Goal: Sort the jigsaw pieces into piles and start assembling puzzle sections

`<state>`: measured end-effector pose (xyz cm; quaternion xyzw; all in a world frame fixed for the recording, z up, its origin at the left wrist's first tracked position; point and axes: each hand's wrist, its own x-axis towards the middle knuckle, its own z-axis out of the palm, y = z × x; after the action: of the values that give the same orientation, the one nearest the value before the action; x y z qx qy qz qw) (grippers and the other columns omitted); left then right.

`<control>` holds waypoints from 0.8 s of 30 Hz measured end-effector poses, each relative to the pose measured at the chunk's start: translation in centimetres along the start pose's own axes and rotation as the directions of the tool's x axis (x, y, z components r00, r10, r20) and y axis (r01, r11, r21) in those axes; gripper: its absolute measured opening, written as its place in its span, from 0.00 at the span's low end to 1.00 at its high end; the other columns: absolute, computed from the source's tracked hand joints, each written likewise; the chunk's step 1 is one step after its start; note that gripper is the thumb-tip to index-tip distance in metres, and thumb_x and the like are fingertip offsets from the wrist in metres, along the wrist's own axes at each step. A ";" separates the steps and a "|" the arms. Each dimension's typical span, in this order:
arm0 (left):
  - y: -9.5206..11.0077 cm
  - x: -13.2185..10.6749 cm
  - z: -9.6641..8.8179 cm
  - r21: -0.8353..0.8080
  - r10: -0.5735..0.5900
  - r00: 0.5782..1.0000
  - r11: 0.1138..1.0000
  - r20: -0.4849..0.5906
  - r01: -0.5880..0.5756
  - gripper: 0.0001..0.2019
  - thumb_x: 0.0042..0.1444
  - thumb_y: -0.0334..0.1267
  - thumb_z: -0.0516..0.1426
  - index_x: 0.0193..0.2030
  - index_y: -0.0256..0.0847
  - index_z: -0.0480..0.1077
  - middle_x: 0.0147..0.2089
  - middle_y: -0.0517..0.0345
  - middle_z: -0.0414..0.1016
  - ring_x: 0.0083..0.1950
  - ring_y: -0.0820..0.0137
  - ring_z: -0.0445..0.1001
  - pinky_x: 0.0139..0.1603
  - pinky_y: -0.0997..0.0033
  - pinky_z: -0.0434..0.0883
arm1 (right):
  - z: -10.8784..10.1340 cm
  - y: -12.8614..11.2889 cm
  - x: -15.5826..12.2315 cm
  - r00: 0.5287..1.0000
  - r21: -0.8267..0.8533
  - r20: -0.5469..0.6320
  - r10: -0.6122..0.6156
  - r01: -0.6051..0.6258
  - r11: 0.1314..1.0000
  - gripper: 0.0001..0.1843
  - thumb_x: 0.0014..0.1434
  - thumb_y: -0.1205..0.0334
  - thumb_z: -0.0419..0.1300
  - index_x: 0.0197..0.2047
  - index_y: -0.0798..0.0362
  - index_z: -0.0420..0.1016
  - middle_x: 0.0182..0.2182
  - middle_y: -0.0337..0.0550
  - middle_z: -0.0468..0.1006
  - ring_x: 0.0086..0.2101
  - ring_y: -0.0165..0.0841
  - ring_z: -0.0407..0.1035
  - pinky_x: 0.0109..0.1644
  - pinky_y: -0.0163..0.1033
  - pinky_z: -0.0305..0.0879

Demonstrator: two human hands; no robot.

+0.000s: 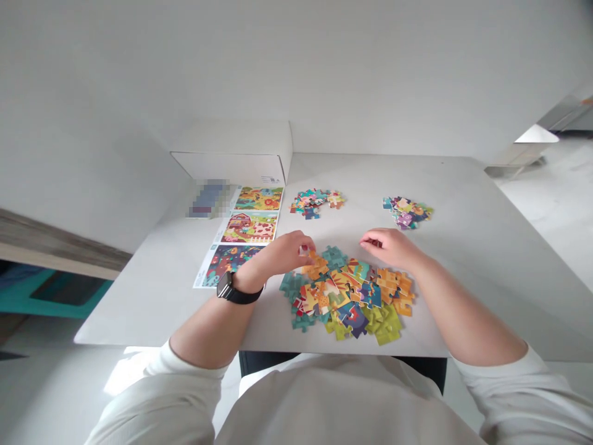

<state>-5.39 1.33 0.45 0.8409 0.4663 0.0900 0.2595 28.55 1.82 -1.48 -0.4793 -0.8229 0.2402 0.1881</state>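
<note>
A large heap of jigsaw puzzle pieces (345, 293) lies at the front of the table, some showing printed pictures and others plain orange, teal or green. My left hand (290, 252), with a black watch (227, 287) on its wrist, is at the heap's far left edge. Its thumb and fingers are bent but apart, and the thumb is by an orange puzzle piece (315, 266). Beyond the heap's far side, my right hand (391, 245) has its fingers curled together. Whatever may be inside them is hidden.
Two smaller piles of picture-side-up pieces lie farther back, a left pile (312, 202) and a right pile (408, 211). A sheet with three printed scenes (250, 227) lies left of my hands. Behind it stands a white box (227, 167) near a blurred-out item (208, 198).
</note>
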 end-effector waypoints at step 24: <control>3.8 -0.6 1.4 -0.556 -0.023 0.943 0.812 -0.332 -0.176 0.14 0.69 0.48 0.62 0.53 0.42 0.74 0.47 0.49 0.84 0.43 0.67 0.82 0.41 0.69 0.76 | 1.7 -4.8 -0.8 0.985 0.670 0.031 0.167 -0.145 0.728 0.18 0.67 0.42 0.66 0.37 0.49 0.79 0.32 0.39 0.79 0.33 0.34 0.71 0.40 0.38 0.66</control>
<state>-2.32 -1.30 1.31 0.7140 0.4179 0.3744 0.4189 24.62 -1.27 -0.17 -0.4506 -0.6355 0.5270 0.3396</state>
